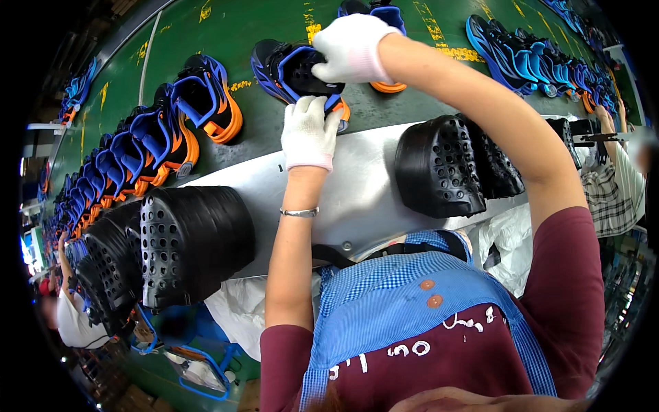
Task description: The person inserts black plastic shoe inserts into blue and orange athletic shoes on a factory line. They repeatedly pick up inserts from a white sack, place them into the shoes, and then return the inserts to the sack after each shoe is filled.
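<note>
Both my hands are in white knit gloves, on a black and blue sneaker (266,65) with an orange heel. My left hand (309,134) grips the heel end, fingers bent over its collar. My right hand (353,48) reaches across from above, thumb down at a black perforated plastic insert (302,71) inside the shoe opening. The fingers of my right hand partly hide the insert, and their hold on it shows only in part. Another sneaker (389,20) lies just beyond my right hand.
Black perforated inserts stand in nested stacks on the metal ledge (329,199), one stack left (195,240), another right (439,165). Rows of sneakers line the green surface at left (147,134) and far right (528,62). Other people (75,319) work at both sides.
</note>
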Available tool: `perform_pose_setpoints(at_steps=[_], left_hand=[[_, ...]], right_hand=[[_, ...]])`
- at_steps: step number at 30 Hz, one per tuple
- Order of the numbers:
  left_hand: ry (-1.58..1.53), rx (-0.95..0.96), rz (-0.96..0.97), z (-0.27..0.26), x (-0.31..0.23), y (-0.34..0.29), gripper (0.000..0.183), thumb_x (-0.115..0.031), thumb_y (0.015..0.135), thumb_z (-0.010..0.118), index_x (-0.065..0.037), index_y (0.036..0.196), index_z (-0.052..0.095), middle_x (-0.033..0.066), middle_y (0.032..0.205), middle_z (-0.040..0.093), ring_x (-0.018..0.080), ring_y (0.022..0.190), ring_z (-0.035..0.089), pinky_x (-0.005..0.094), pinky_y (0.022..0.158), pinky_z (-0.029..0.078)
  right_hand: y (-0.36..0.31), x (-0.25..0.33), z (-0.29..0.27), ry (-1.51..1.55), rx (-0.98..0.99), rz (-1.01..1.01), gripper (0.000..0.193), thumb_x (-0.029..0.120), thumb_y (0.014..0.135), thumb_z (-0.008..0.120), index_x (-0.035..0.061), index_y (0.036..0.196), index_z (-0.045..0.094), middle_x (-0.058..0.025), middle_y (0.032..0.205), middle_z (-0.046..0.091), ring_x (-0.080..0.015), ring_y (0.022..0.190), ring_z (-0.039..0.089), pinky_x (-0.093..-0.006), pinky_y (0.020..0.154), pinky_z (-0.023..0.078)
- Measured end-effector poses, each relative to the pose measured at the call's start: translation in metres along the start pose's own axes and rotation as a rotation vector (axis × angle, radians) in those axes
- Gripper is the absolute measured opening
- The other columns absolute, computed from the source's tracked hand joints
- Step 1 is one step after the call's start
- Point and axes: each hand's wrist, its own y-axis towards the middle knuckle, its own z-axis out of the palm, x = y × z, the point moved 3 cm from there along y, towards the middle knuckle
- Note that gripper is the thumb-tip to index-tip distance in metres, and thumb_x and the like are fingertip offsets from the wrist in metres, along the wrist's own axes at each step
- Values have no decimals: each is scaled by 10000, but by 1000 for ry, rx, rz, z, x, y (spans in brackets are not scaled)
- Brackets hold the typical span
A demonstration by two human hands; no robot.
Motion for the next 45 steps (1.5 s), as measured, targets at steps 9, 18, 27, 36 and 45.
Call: perform_pose_setpoints(at_steps=[9, 18, 27, 36, 45], left_hand=[[23, 499, -281, -1, 4, 26, 368, -381, 872, 621, -55, 1033, 675, 139, 1109, 660, 349, 979, 644, 430, 825, 523], [71, 784, -345, 15, 15, 44, 387, -405, 809, 669, -106, 1054, 698, 143, 1030, 706, 317, 942, 659, 376, 825, 504], [79, 721, -316, 19, 16, 44, 457, -494, 809, 636, -96, 1014, 725, 165, 1007, 705, 334, 951, 669, 386, 834, 530], [-57, 723, -383, 31, 35, 34, 397, -413, 773, 664, -29, 852, 724, 192, 798, 689, 353, 782, 674, 400, 713, 514], [-89, 663, -413, 13, -4, 38, 331, -340, 841, 670, -10, 869, 690, 68, 642, 626, 137, 510, 582, 292, 491, 462]], right_hand=[[53, 33, 53, 99, 43, 96, 290, 273, 840, 587, 42, 953, 720, -194, 937, 699, -360, 867, 681, -423, 801, 542], [80, 30, 81, 322, 32, 164, 251, 173, 869, 551, 49, 1019, 709, -198, 1044, 691, -363, 906, 676, -431, 769, 557], [73, 25, 79, 418, -5, 149, 226, 146, 861, 591, 24, 1022, 693, -212, 1008, 675, -383, 906, 655, -404, 773, 546], [-100, -15, 7, 300, 8, -81, 351, 311, 899, 557, 8, 1051, 647, -188, 979, 676, -354, 915, 648, -411, 830, 512], [-280, -89, -44, 332, -485, 329, 260, 207, 922, 628, 27, 1106, 667, -136, 983, 700, -243, 907, 676, -316, 826, 527]])
